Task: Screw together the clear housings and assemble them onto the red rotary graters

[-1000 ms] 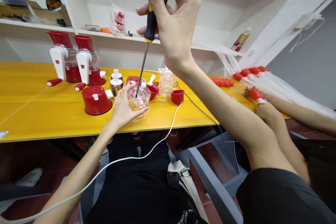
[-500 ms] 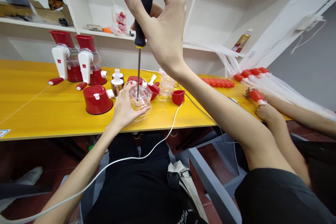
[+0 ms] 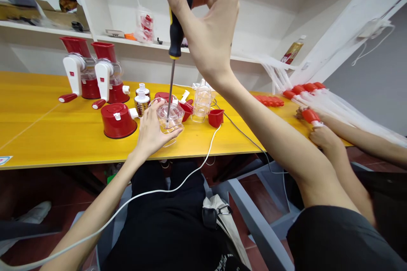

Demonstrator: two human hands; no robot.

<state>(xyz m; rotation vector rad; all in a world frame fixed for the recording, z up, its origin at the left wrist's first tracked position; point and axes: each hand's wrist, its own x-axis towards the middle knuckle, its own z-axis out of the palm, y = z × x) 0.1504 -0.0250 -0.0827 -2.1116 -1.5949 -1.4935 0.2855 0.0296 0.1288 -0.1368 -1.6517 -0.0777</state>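
Observation:
My right hand [image 3: 206, 29] is raised high and closed round the black-and-yellow handle of a screwdriver [image 3: 176, 38]. Its long shaft points down into a clear plastic housing [image 3: 171, 116] on the yellow table [image 3: 47, 135]. My left hand [image 3: 151, 129] wraps round the near side of that clear housing and steadies it. A red round base [image 3: 118, 120] sits just left of my left hand.
Two assembled red-and-white grinders [image 3: 92, 76] stand at the back left. Small drums [image 3: 141, 99], clear parts [image 3: 202, 101] and a red cup [image 3: 216, 117] lie behind the housing. Another person's hands [image 3: 321, 129] handle red-capped parts [image 3: 310, 115] at the right. A white cable [image 3: 178, 186] hangs over the table's edge.
The screwdriver has swung from a tilt to nearly upright and back slightly, its tip staying in the clear housing. My right hand shifted left, then a little right. My left hand stayed put.

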